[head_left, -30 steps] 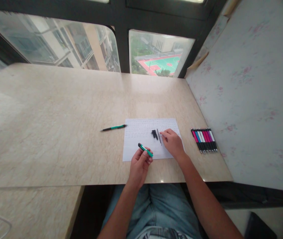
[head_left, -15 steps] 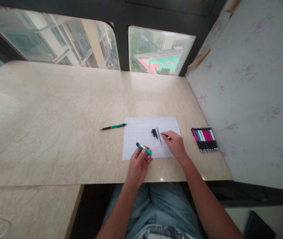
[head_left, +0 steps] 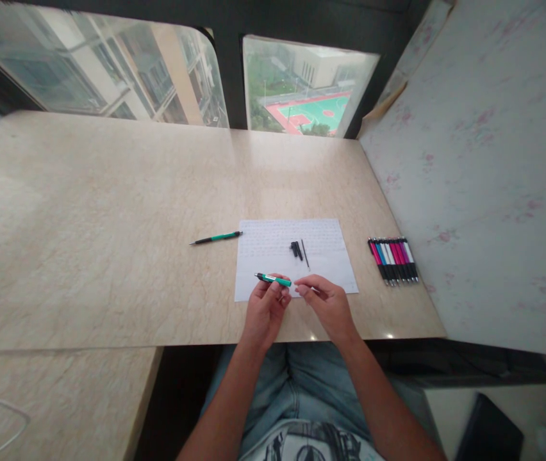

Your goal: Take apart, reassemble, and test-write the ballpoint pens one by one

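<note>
My left hand (head_left: 268, 306) is closed on a green pen barrel (head_left: 273, 279) with a black clip end pointing left. Close to the barrel's right end, my right hand (head_left: 323, 301) pinches with thumb and forefinger; whatever is between those fingertips is too small to make out. Beyond the hands, on a sheet of written paper (head_left: 258, 262), lie small black pen parts (head_left: 296, 250) and a thin dark refill (head_left: 305, 255). Left of the sheet, its tip touching the paper's edge, rests a whole green and black pen (head_left: 216, 238).
A row of several pens (head_left: 393, 261) in pink, blue, white and purple with black grips lies to the right, near the wallpapered wall (head_left: 484, 192). The marble-look tabletop (head_left: 109, 224) reaches back to the windows. A white cable (head_left: 13, 406) lies at lower left.
My right hand has moved left and toward me, from beside the refill to the barrel's open end. The left hand has turned the barrel closer to level.
</note>
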Motion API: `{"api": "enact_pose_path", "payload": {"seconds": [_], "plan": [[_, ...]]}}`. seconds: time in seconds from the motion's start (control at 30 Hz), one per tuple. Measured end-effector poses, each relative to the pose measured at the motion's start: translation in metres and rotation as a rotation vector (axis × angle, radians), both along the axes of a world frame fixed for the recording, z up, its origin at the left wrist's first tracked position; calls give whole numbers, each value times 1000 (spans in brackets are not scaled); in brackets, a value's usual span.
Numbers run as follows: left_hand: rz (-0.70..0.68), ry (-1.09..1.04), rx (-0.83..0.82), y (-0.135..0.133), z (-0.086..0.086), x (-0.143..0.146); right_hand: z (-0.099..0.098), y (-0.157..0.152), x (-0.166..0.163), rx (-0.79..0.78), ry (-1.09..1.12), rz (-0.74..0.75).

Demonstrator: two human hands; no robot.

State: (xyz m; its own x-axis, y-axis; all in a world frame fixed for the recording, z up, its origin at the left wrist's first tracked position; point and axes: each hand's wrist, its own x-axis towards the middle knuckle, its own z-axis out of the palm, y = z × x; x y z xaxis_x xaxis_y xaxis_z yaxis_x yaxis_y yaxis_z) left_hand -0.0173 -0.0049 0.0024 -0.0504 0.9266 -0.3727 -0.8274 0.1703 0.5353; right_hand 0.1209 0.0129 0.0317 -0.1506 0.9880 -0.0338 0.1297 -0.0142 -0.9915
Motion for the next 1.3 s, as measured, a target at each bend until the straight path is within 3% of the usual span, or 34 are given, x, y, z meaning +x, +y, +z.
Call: {"api": "enact_pose_path", "payload": {"seconds": [0.57,0.67,0.8,0.93,1.13,1.3], "plan": [[-60,-60,31,-3,-3,-1,2,4,-9,52,2,-24],[-46,-90,14,-2,-1,-1,-4,12,-2,128,-192,-74],[-39,-103,0,-2,-1,-1,-12,28,8,251,-677,-194],[-37,-100,9,-2,-1,-1,-16,39,8,275,-1001,-206],[-42,-84,5,-2,-1,0,-19,44,4,199,-1184,-187],[-38,-82,1,-1,-1,0,-18,47,19,191,-1076,-220]]}}
